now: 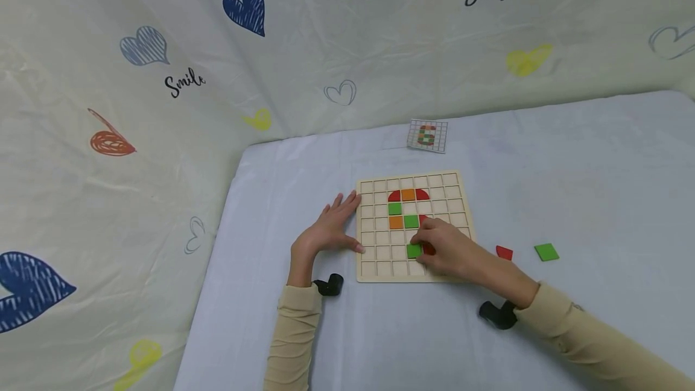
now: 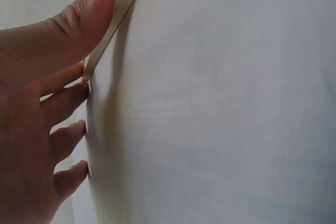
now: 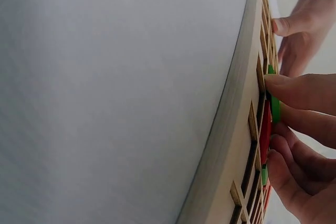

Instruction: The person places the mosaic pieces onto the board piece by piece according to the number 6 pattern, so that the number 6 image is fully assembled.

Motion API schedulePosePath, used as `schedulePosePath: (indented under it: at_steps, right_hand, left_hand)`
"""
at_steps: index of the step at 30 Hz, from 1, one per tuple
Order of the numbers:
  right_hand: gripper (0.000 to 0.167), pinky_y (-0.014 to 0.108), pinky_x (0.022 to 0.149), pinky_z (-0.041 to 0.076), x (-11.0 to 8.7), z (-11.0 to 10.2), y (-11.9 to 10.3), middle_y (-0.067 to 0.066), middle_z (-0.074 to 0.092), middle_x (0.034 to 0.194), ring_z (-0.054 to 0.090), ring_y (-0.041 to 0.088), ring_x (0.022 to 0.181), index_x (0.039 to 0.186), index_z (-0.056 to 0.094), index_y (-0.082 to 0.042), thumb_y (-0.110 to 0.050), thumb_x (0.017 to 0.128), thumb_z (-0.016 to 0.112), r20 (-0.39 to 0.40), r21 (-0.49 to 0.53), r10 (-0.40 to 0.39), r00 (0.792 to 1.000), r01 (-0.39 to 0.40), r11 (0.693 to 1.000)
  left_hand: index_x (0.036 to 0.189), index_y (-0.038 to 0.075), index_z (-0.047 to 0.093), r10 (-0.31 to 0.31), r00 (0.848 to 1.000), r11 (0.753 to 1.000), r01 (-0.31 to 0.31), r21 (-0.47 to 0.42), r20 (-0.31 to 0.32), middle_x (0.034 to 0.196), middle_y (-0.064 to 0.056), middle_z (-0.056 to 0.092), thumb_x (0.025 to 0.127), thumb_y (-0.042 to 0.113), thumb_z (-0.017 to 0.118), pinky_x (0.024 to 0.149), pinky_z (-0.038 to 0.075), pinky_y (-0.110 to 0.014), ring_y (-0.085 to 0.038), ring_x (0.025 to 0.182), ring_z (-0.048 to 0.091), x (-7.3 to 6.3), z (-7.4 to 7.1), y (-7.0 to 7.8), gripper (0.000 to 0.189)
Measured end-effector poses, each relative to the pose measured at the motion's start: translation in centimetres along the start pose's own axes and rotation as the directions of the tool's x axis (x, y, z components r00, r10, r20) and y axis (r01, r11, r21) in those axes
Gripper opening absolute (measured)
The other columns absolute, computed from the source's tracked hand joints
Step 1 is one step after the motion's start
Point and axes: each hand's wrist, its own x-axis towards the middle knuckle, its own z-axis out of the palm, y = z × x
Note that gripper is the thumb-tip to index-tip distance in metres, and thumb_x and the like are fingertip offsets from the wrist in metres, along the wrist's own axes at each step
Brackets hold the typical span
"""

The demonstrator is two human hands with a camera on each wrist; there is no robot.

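Note:
A square wooden grid board lies on the white-covered table. My left hand rests against its left edge, thumb and fingers spread; the left wrist view shows the thumb at the board's edge. Over the lower right cells, my right hand pinches a green square tile, tilted in the right wrist view. A red rounded tile sits beside it, partly covered by the fingers. Farther up the board are red corner tiles, an orange tile between them, and green tiles.
A small pattern card lies beyond the board, near the back edge. Right of the board are a loose red tile and a loose green tile. Black wrist devices sit at both wrists. A printed cloth hangs behind.

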Motion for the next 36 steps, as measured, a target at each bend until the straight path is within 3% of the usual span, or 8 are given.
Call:
schedulePosePath:
  at_steps: [11,21,36]
  right_hand:
    - [0.025,0.029,0.074,0.055,-0.6,-0.4,0.2,0.003,0.065,0.096,0.057,0.017,0.088,0.107,0.077,-0.004,-0.003,0.083,0.082,-0.035,0.006,-0.039,0.999,0.039,0.999]
    - [0.027,0.033,0.076,0.060,-3.2,-2.3,2.2,0.003,0.069,0.098,0.064,0.019,0.088,0.106,0.077,-0.002,0.003,0.080,0.081,-0.112,0.020,-0.002,0.994,0.004,1.000]
    - [0.036,0.025,0.064,0.052,-6.8,-3.5,5.1,0.004,0.070,0.101,0.057,0.016,0.082,0.104,0.078,-0.005,0.002,0.071,0.089,-0.192,-0.092,-0.011,0.981,-0.006,0.996]
  left_hand:
    - [0.167,0.017,0.014,0.002,1.000,1.000,-0.002,-0.011,-0.004,0.174,0.002,0.006,0.077,0.029,0.092,0.131,0.000,-0.047,-0.024,0.161,-0.005,-0.1,0.1,0.0,0.119]
    - [0.167,0.018,0.014,-0.011,1.000,1.000,0.011,-0.014,-0.002,0.174,0.004,0.005,0.077,0.028,0.092,0.131,0.000,-0.046,-0.023,0.161,-0.007,-0.1,0.1,0.2,0.119]
    - [0.167,0.017,0.014,-0.004,1.000,1.000,0.004,-0.016,-0.005,0.174,0.003,0.006,0.078,0.027,0.092,0.131,0.000,-0.047,-0.024,0.161,-0.006,-0.3,0.0,0.3,0.119]
